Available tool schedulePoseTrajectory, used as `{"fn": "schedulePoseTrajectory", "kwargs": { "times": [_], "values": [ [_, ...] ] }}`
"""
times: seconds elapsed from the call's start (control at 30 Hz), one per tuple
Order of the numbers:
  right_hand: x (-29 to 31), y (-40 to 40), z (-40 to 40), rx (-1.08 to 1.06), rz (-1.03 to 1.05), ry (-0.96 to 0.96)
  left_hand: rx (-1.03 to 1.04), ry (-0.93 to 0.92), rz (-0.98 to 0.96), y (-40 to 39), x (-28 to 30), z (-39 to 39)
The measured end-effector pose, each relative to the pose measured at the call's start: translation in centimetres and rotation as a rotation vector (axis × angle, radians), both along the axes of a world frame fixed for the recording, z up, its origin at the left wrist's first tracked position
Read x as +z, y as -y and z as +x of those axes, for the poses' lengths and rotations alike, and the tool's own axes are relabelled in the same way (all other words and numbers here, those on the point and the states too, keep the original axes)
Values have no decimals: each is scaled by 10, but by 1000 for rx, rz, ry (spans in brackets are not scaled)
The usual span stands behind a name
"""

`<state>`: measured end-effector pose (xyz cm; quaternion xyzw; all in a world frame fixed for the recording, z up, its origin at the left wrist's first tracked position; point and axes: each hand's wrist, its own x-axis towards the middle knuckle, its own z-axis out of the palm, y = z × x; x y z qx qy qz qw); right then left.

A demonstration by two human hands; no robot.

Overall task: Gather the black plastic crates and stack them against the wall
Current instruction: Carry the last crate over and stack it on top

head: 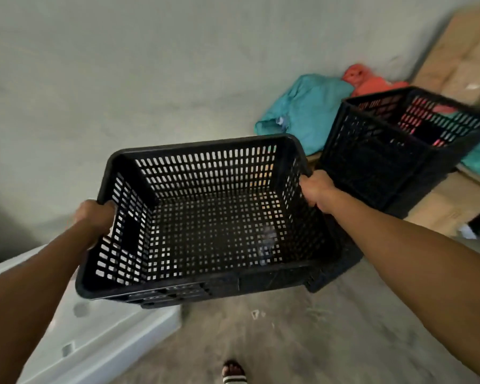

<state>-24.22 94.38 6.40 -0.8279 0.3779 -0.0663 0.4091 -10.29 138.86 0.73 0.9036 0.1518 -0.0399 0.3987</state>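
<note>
Item carried: an empty black perforated plastic crate [205,217], rectangular and open-topped, held in the air in front of me above the grey concrete floor [316,342].
Left hand: my left hand [96,214] is curled over the rim of the crate's left short side, fingers wrapped tight on the edge.
Right hand: my right hand [315,191] grips the rim of the opposite short side in the same way.
Attitude: the crate is tilted a little, its far edge higher than the near one.
Weight, judged: light; both arms are extended without visible strain and nothing lies inside.
Stiffness, judged: rigid mesh walls that should not sag, though the thin lattice may flex if squeezed.
Grip surface, judged: smooth plastic, but the rolled rim gives a secure hold; the cut-out slot in the left wall is an alternative.
Fragility, judged: low; tolerates being set down firmly.
Destination: a stack of matching black crates [399,151] stands to my right, against the pale plastered wall [122,65], well apart from my load.
Surroundings: teal cloth [302,109] and red cloth [372,81] lie behind the stack; brown cardboard boxes [466,56] sit in the corner; a white panel [100,336] lies at lower left.
</note>
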Motion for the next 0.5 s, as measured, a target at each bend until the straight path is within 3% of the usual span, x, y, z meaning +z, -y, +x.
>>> {"fn": "schedulePoseTrajectory", "kwargs": {
  "times": [0.5],
  "values": [
    [150,95,-242,-351,-260,166,-303,235,48,165,184,-131]
  ]
}}
